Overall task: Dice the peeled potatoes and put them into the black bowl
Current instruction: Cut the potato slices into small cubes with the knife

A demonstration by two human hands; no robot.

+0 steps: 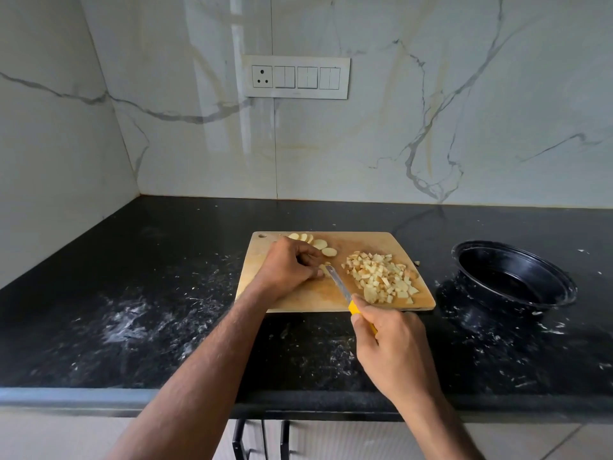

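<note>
Black tabletop carries a board [298,300] where the left hand [292,270] pins potato slices [323,270] and the right hand [391,343] grips a knife [338,283]; curl those fingertips back, cut evenly, dice [381,277] lying beyond the right hand, bowl [514,277] farther right.

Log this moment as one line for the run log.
left hand steadies potato slices | right hand cutting with knife | diced pile on board | black bowl looks empty
</note>
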